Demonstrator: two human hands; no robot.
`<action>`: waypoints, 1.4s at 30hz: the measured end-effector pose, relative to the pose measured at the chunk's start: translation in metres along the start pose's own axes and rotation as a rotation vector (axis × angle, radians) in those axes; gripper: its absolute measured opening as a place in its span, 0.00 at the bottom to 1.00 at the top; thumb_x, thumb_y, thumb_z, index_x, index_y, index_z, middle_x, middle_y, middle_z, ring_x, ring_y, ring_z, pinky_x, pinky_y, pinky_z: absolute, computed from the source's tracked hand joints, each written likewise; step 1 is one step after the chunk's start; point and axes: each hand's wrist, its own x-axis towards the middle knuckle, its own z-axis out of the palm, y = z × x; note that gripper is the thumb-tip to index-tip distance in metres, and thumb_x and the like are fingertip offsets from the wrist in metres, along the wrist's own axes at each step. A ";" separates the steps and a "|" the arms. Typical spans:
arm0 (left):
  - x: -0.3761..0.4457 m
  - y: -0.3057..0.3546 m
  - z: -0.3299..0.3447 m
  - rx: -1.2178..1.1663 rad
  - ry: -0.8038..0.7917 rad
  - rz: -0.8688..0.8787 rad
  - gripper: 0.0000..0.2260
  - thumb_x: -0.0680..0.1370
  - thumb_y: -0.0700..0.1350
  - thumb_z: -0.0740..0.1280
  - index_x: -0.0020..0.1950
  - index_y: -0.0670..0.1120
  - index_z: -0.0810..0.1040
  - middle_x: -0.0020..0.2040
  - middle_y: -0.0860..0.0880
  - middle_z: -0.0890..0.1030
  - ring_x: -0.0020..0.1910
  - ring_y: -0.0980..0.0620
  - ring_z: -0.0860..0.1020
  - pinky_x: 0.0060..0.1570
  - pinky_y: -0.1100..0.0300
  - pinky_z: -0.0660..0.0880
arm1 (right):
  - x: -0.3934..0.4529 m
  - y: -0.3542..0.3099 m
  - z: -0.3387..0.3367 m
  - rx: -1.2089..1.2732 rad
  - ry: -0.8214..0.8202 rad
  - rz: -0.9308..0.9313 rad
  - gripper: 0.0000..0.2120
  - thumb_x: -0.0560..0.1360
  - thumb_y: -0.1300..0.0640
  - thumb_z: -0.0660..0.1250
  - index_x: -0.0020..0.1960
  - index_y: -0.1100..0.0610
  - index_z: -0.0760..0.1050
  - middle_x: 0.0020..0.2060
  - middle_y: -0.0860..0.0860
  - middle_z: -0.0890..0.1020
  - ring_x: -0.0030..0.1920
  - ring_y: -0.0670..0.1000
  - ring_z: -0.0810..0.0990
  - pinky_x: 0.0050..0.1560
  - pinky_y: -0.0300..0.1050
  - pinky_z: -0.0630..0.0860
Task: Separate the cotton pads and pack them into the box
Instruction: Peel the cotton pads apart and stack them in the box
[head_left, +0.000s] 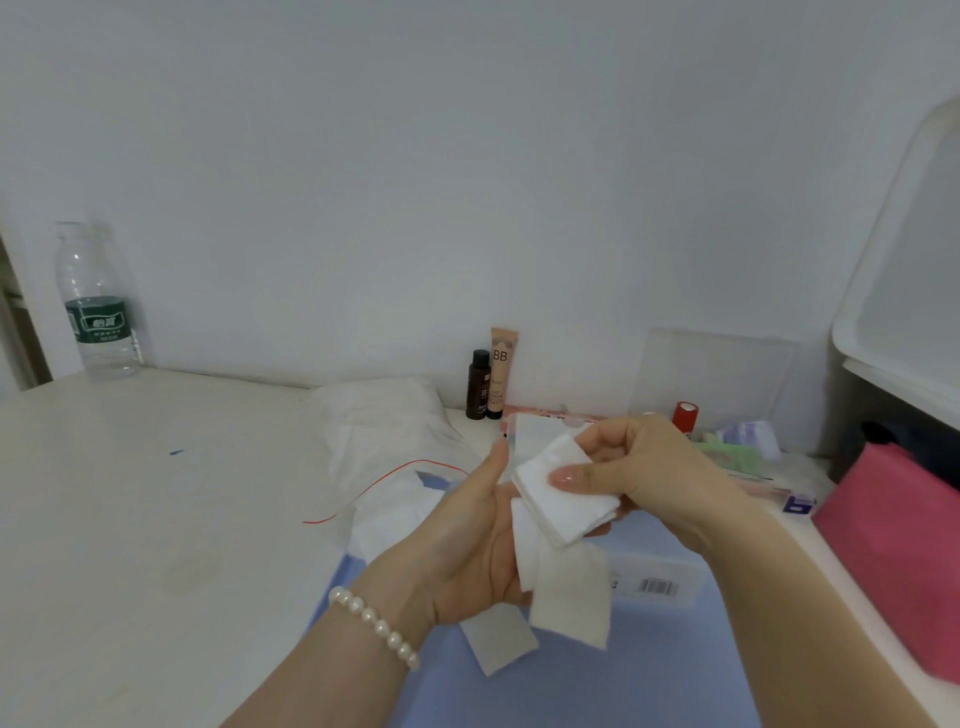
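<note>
Hands meet at the centre of the head view, above a blue mat (649, 675) on the white tabletop (156, 493). Left hand (478, 535) is palm-up, thumb raised, its fingers curled under a bundle of white cotton pads (566, 582) that droops from the palm. Right hand (639, 473) reaches in from the right and pinches a thin stack of pads (561, 499) between thumb on top and fingers beneath (the thumbnail is plainly visible on the top pad). The two lots of pads touch, the pinched stack lying over the upper end of the drooping bundle. A single loose pad (498, 644) lies on the mat below the left wrist, which wears a pearl bracelet (374, 623).

Behind the hands sits a clear box (670, 577) with a barcode label, partly hidden. A plastic bag (384, 426) with a red seal strip lies to the left. Farther back stand a dark bottle (478, 384) and a BB tube (503, 371), touching; a water bottle (96, 306) stands at far left. A pink pouch (893, 545) lies at right.
</note>
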 end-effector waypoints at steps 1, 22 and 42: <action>-0.001 0.001 0.000 -0.003 -0.017 0.001 0.34 0.72 0.71 0.46 0.59 0.52 0.80 0.59 0.44 0.81 0.56 0.46 0.79 0.50 0.51 0.75 | -0.001 -0.001 0.003 -0.018 0.015 -0.014 0.11 0.64 0.65 0.76 0.45 0.64 0.79 0.38 0.57 0.83 0.30 0.50 0.82 0.25 0.41 0.77; 0.004 -0.001 0.001 -0.158 0.249 0.364 0.11 0.77 0.29 0.60 0.56 0.38 0.77 0.55 0.39 0.82 0.52 0.44 0.81 0.46 0.52 0.81 | 0.004 0.007 -0.010 0.344 -0.113 0.056 0.25 0.57 0.60 0.73 0.52 0.67 0.79 0.45 0.60 0.84 0.42 0.55 0.83 0.44 0.50 0.81; 0.002 0.002 0.002 -0.368 0.171 0.353 0.14 0.82 0.43 0.54 0.59 0.37 0.75 0.56 0.37 0.81 0.53 0.42 0.81 0.47 0.47 0.79 | 0.007 0.010 0.015 -0.056 0.155 -0.066 0.12 0.66 0.57 0.76 0.47 0.55 0.78 0.42 0.50 0.81 0.41 0.47 0.79 0.41 0.40 0.76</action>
